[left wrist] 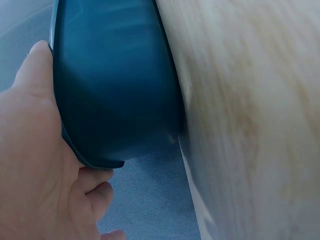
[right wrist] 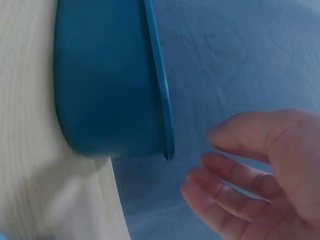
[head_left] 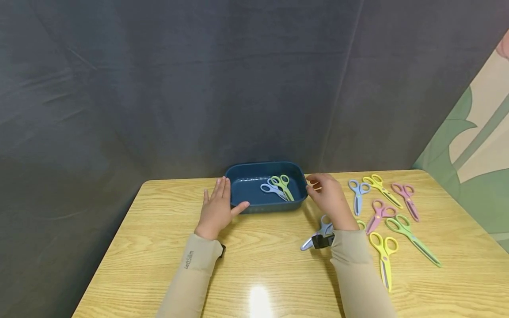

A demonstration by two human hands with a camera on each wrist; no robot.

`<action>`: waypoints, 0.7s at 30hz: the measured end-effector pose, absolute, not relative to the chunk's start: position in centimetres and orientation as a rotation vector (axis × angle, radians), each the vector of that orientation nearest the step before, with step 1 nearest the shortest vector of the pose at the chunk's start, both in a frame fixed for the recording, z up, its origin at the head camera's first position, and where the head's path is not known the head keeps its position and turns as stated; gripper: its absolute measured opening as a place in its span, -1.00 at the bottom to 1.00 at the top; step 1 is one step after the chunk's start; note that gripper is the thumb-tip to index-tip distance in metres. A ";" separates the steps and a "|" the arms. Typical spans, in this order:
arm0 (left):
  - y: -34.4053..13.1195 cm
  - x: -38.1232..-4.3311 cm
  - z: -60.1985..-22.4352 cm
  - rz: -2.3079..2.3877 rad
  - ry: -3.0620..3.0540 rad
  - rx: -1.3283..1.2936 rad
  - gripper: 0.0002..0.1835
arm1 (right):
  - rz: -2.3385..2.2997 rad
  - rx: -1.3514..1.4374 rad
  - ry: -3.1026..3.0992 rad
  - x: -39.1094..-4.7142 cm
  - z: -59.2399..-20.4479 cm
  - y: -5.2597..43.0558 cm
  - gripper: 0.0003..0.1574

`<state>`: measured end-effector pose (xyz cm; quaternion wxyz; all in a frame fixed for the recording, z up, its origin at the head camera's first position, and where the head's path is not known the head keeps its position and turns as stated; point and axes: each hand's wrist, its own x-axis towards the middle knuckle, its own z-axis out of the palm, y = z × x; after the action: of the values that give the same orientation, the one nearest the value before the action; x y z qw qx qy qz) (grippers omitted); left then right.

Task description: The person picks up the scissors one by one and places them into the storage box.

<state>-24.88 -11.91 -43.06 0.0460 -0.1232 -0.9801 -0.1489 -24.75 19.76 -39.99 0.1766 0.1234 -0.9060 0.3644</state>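
Note:
A dark blue rectangular bin (head_left: 260,208) sits at the table's far edge. Inside it lie blue scissors (head_left: 273,190) and green scissors (head_left: 286,189), overlapping near the right end. My left hand (head_left: 216,210) rests against the bin's left end, fingers extended along the side and thumb stretched over the front rim. In the left wrist view, that hand (left wrist: 35,150) touches the rim of the bin (left wrist: 115,85). By the right end is my right hand (head_left: 328,194), its fingers loosely bent. The right wrist view shows a gap between this hand (right wrist: 270,175) and the bin (right wrist: 105,85).
Several scissors are spread over the table's right side, among them blue (head_left: 358,201), yellow (head_left: 385,251), pink (head_left: 408,201) and green (head_left: 413,236) ones. Another blue pair (head_left: 324,227) is partly hidden by the right wrist. A dark curtain (head_left: 238,88) hangs behind the table (head_left: 159,247).

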 end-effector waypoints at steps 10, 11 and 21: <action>-11.9 -24.9 -43.2 -0.428 -2.979 -0.379 0.12 | 1.075 0.188 -2.604 -24.5 -39.7 22.2 -0.65; -11.9 -24.9 -43.2 -0.432 -2.979 -0.383 0.12 | 1.078 0.174 -2.606 -24.5 -39.8 22.5 -0.65; -12.0 -24.9 -43.2 -0.456 -2.993 -0.378 0.12 | 1.122 0.006 -2.592 -24.4 -40.3 24.5 -0.63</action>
<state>-24.92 -12.02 -43.16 0.0455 -0.1238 -0.9799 -0.1494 -24.36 24.46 -40.30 0.1580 0.0023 -0.9062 0.3922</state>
